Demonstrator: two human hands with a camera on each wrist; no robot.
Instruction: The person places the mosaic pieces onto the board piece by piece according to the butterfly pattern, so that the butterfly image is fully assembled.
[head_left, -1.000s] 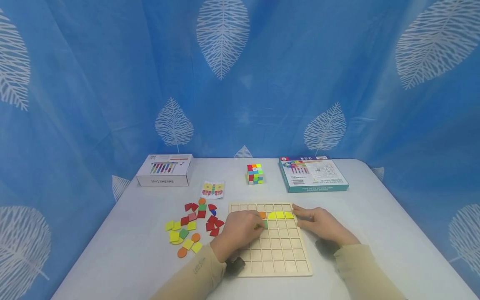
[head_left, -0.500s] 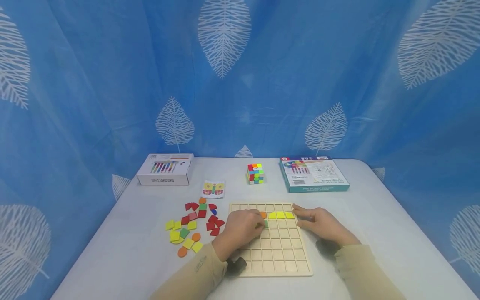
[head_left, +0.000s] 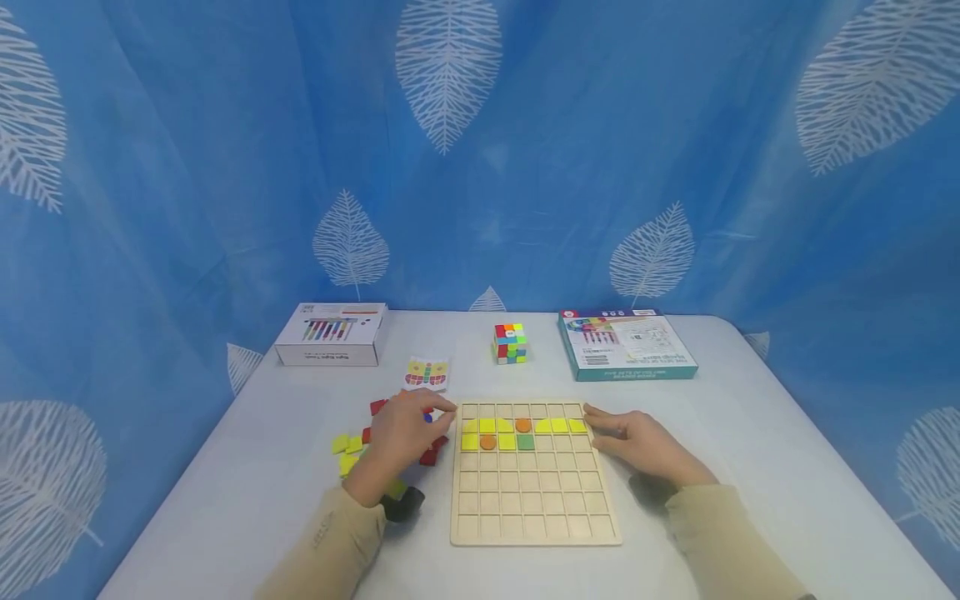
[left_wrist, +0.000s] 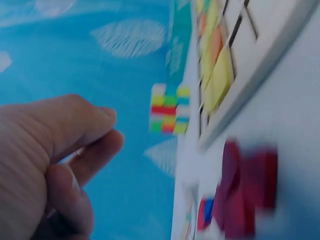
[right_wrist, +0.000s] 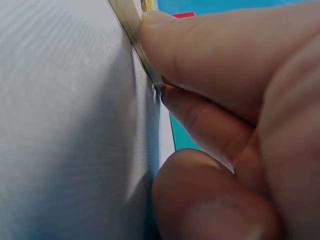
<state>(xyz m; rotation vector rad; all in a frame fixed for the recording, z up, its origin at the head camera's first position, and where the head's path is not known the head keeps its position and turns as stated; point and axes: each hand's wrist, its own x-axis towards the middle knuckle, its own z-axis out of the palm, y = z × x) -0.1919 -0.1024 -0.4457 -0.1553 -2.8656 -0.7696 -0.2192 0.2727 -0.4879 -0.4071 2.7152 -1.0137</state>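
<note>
The wooden grid board [head_left: 536,504] lies flat on the table. Its upper rows hold yellow pieces [head_left: 468,442], orange discs [head_left: 522,425] and a green square [head_left: 526,442]. My left hand [head_left: 405,433] is over the loose pieces left of the board. In the left wrist view its loosely bent fingers [left_wrist: 100,122] have nothing between them, and red pieces [left_wrist: 245,195] lie below. My right hand [head_left: 641,446] rests at the board's upper right edge. The right wrist view shows its fingertips [right_wrist: 157,42] touching the board's side, the thumb apart from it.
A small pattern card [head_left: 427,373] with a butterfly lies behind the loose pieces. Further back stand a white box [head_left: 330,335], a puzzle cube [head_left: 510,343] and a flat teal-edged box [head_left: 630,346]. Yellow pieces [head_left: 345,462] lie beside my left forearm. A blue leaf-patterned curtain [head_left: 540,167] surrounds the table.
My left hand has left the board and moved left over the loose pieces, uncovering the yellow, orange and green pieces in the grid. My right hand has stayed at the board's edge.
</note>
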